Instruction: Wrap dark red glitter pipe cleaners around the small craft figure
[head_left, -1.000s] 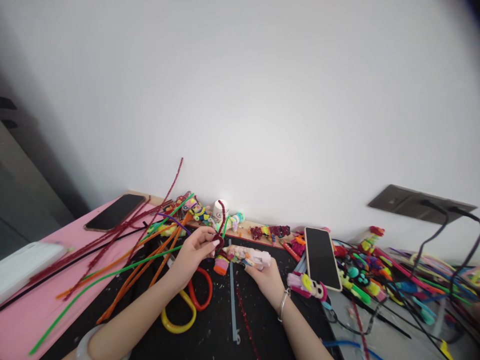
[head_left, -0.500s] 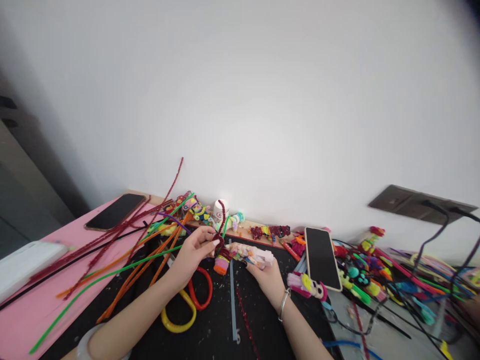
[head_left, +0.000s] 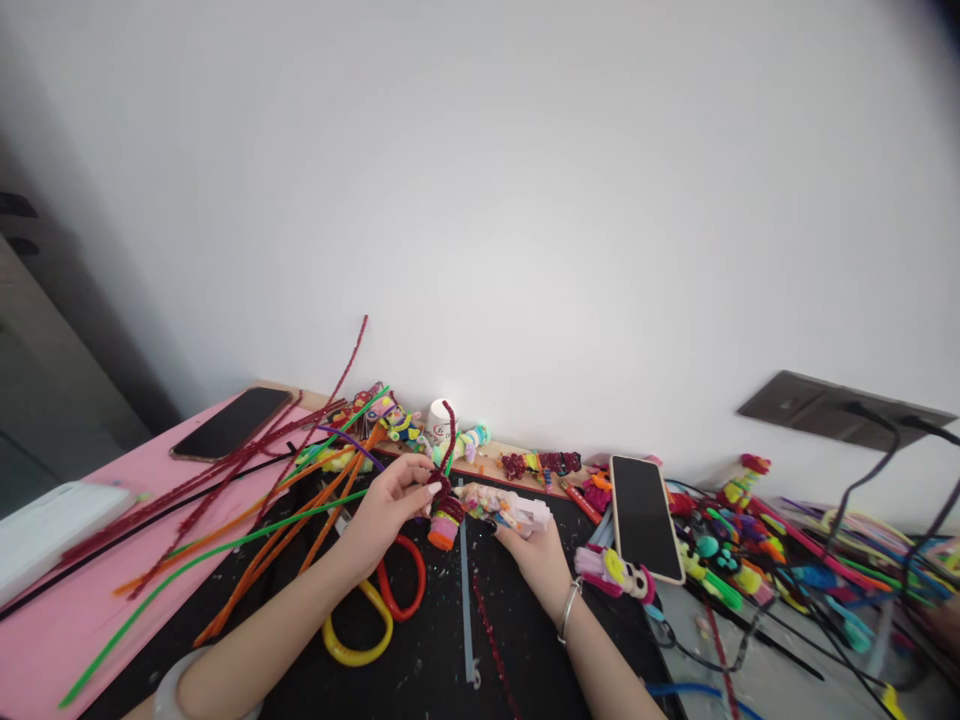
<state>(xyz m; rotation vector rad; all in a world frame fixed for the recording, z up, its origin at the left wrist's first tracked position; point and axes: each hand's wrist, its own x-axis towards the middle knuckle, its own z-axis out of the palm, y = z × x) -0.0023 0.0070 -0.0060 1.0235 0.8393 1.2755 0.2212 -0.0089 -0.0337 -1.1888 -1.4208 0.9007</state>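
Observation:
My left hand (head_left: 386, 505) pinches a dark red pipe cleaner (head_left: 445, 450) that curls up from a small colourful craft figure (head_left: 480, 510). My right hand (head_left: 531, 556) grips the pale, multicoloured body of that figure from below, just above the black mat (head_left: 420, 660). An orange and pink end of the figure (head_left: 442, 530) hangs between the two hands. A silver bracelet sits on my right wrist.
Loose orange, green and red pipe cleaners (head_left: 247, 520) fan out left. Yellow and red scissors handles (head_left: 375, 610) lie under my left forearm. A phone (head_left: 643, 515) leans right of my hands, another phone (head_left: 229, 422) lies on the pink surface. Finished figures and cables crowd the right.
The hands have barely moved. The red pipe cleaner's free end has shifted slightly and the figure has turned a little in my right hand.

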